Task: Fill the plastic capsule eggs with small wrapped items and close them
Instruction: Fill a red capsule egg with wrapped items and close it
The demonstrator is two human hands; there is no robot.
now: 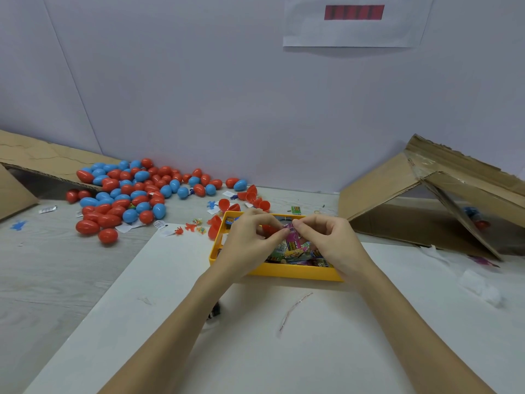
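Observation:
Both my hands hover over a yellow tray (pixel 284 273) full of small colourful wrapped packets (pixel 295 253). My left hand (pixel 250 237) and my right hand (pixel 326 237) pinch the same pink wrapped packet (pixel 291 233) from either side at its top. A red egg half (pixel 268 229) shows in my left palm, behind the fingers. A heap of closed red and blue capsule eggs (pixel 133 191) lies at the back left. Several open red egg halves (pixel 252 199) lie behind the tray.
Flattened cardboard boxes stand at the left (pixel 37 163) and right (pixel 443 194). A white sheet (pixel 255 336) covers the table under my arms, with a thin paper strip (pixel 292 311) on it. Small orange toy figures (pixel 187 227) and paper scraps lie left of the tray.

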